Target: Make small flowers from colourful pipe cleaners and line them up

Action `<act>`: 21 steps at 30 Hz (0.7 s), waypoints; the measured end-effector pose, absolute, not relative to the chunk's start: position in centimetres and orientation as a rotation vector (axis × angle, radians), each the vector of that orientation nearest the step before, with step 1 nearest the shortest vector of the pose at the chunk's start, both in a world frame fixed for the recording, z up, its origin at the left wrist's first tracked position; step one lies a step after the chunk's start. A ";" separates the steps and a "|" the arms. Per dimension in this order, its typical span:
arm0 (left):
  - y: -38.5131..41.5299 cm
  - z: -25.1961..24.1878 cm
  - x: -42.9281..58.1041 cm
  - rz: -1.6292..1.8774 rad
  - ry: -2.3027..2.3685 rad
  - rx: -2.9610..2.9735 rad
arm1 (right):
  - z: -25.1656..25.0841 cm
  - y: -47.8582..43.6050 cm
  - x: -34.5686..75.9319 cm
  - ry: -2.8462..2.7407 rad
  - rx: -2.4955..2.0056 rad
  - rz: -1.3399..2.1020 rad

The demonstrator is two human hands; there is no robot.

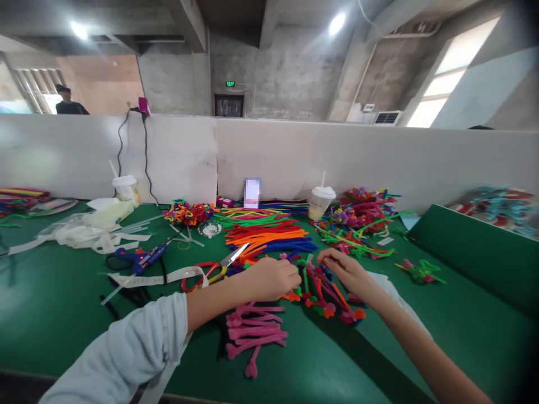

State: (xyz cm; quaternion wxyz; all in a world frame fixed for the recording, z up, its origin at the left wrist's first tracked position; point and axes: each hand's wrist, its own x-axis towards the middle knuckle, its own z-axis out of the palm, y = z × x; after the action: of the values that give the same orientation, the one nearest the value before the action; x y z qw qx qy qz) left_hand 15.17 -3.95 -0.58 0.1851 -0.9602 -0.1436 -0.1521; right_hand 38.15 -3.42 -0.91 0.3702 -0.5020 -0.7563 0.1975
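Observation:
My left hand (269,279) is closed, knuckles up, over the near side of a pile of chenille stems; whatever its fingertips pinch is hidden. Across a small gap, my right hand (345,270) has loosely bent fingers and nothing visible in them. Beneath and between both hands lies a heap of multicoloured chenille-stem pieces (324,303) with small curled heads in pink, orange and green. Closer to me is a group of pink chenille pieces (256,331), laid roughly side by side. Red-and-yellow-handled scissors (214,272) rest beside my left wrist, blades pointing away.
Straight chenille stems (265,235) lie sorted by colour behind my hands. A blue glue gun (143,258) and white strips (168,276) sit left. Two lidded cups (321,203), a phone (252,193) and mixed chenille bundles (362,210) line the back. A green box (475,252) stands right.

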 end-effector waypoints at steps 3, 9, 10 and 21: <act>-3.7 -1.7 15.9 -0.425 -0.409 -2.682 | -1.6 -3.8 38.6 -1.980 -1.283 0.438; -3.1 -2.9 15.8 -0.414 -0.467 -2.720 | -2.3 -3.4 39.2 -2.068 -1.256 0.350; -2.9 -2.8 15.7 -0.413 -0.501 -2.729 | -2.4 -3.2 39.2 -2.086 -1.242 0.348; 3.9 -2.4 16.0 -0.238 -0.784 -2.862 | -2.6 -2.8 38.9 -2.425 -1.176 0.162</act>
State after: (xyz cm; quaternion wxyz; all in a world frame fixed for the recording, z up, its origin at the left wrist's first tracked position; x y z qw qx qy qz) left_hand 15.97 3.90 -2.39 0.0823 -0.9581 -0.2625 -0.0796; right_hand 38.92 -2.80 -2.62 0.2188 -0.4249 -0.8764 0.0587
